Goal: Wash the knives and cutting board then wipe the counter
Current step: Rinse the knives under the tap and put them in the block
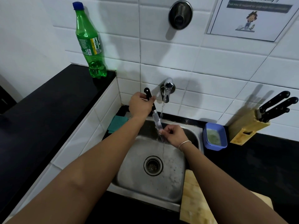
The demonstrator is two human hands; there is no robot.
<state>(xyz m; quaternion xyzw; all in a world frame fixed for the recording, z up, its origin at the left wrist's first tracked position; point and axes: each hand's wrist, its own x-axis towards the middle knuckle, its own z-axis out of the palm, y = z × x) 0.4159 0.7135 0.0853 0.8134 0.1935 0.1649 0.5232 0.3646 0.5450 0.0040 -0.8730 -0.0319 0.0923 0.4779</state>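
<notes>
A small blue plastic tub (215,136) with rounded corners was set on the black counter (258,159) just right of the sink (150,175); a pale greenish, soapy-looking liquid was held in it. A wooden knife block (250,125), tilted, stood beside the tub with three black-handled knives (275,105) lodged in its slots. A green plastic bottle (89,41) with a blue cap was placed on the raised black ledge at the left; whether anything was left in it could not be told.

The knife (154,113) was held over the dull, spotted steel basin, under the water running from the chrome tap (168,85). Its black handle was gripped by the left hand (140,104), while the tip of its blade was pinched by the right hand (174,134), on whose wrist a thin bangle was worn. The pale wooden cutting board (194,199) was laid at the sink's right rim, partly hidden by the right forearm. A teal cloth (117,123) was lying at the sink's back left corner, partly covered by the left forearm.
</notes>
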